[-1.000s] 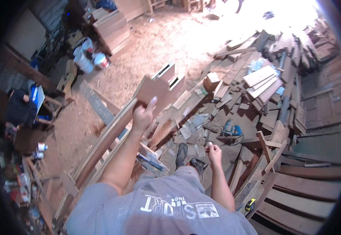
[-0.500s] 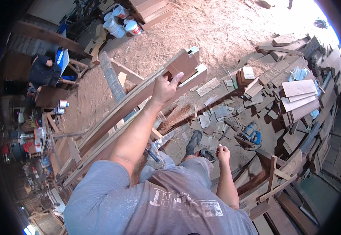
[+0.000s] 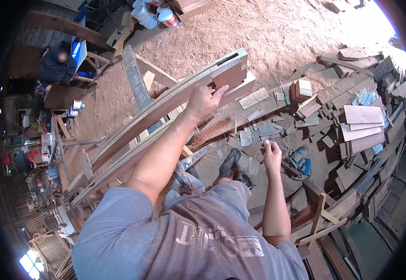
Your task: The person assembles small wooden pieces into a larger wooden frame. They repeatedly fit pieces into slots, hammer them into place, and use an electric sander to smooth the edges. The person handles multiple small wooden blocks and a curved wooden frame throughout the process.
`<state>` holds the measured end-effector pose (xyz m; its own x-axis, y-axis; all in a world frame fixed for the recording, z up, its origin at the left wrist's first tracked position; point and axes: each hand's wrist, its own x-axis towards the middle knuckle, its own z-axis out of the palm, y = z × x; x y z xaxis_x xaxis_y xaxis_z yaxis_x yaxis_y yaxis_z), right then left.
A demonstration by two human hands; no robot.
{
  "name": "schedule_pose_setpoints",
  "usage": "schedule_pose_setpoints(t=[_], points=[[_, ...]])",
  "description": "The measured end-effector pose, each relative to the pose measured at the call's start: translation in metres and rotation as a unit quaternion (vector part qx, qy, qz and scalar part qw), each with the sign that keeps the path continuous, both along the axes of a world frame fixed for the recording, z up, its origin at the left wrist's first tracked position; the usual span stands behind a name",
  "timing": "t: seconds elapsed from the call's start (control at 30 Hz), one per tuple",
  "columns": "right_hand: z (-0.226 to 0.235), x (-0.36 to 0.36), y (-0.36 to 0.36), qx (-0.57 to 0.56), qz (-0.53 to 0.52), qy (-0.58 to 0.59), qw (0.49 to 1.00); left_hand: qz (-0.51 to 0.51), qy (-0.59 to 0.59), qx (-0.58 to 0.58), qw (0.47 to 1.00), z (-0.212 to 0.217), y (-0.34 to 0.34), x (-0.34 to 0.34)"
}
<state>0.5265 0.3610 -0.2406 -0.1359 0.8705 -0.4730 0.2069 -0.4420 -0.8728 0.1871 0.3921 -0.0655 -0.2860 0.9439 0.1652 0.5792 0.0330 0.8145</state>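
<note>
My left hand (image 3: 204, 101) grips a short brown wooden board (image 3: 229, 78) between thumb and fingers. The board lies against the side of a long wooden beam (image 3: 175, 91), close to the slot cut in the beam's end. A second long beam (image 3: 135, 174) runs alongside, nearer to me, and my left forearm crosses over it. My right hand (image 3: 272, 156) is raised over the littered floor with its fingers pinched together. Whatever they hold, if anything, is too small to make out.
A blue power tool (image 3: 300, 162) lies on the floor at right, among wood offcuts (image 3: 315, 116). Stacked boards (image 3: 362, 116) stand beyond it. A dark trestle bar (image 3: 137, 84) sits under the beams. White buckets (image 3: 167, 17) stand far off; another person (image 3: 56, 67) is at far left.
The short board has shifted from across the beams' ends to flat along the far beam's side, uncovering its slot. My right hand has risen away from my body.
</note>
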Motion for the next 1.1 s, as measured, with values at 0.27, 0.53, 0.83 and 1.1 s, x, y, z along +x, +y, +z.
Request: schedule_pose_setpoints(t=[0.27, 0.53, 0.83, 1.1], points=[[0.135, -0.104, 0.127, 0.409, 0.146, -0.086, 0.897, 0.025, 0.004, 0.097, 0.995, -0.022, 0.008, 0.011], [0.177, -0.144, 0.219, 0.328, 0.450, -0.176, 0.812, 0.053, -0.004, 0.080, 0.995, -0.009, 0.001, 0.006], [0.184, -0.147, 0.245, 0.386, 0.512, -0.110, 0.759, 0.057, 0.085, 0.168, 0.980, -0.020, -0.002, 0.004], [0.184, -0.153, 0.260, 0.396, 0.548, -0.097, 0.731, 0.029, 0.106, 0.088, 0.990, -0.020, -0.004, 0.001]])
